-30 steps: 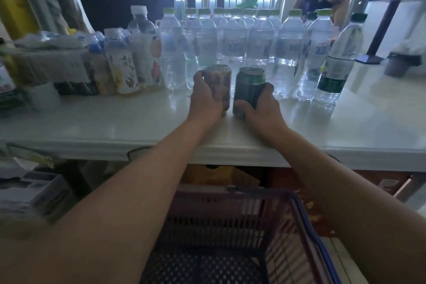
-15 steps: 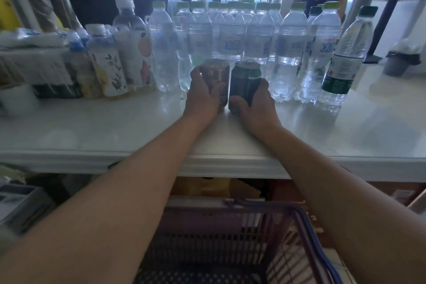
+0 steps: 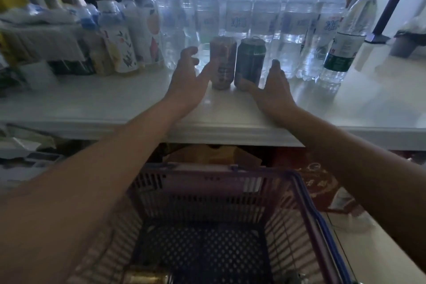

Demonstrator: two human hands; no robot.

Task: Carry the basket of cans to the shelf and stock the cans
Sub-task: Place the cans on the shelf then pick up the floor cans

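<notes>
Two cans stand upright side by side on the white shelf [image 3: 230, 120]: a brown can [image 3: 222, 62] on the left and a dark green can [image 3: 250, 62] on the right, just in front of the water bottles. My left hand [image 3: 189, 76] is open beside the brown can, fingers spread, thumb close to its side. My right hand [image 3: 272, 87] is open to the right of the green can, thumb near its base. Below the shelf sits the purple basket [image 3: 207, 187] with a blue handle; a gold can [image 3: 147, 278] shows at its bottom edge.
A row of clear water bottles [image 3: 237, 11] with green caps lines the back of the shelf. Labelled drink bottles [image 3: 117, 37] and packaged goods stand at the left. A green-labelled bottle [image 3: 345, 37] stands at the right. Cardboard boxes lie under the shelf.
Both hands have let go of the cans and spread open, drawing apart to either side. The cans now stand free on the shelf. The view has tilted down toward the basket.
</notes>
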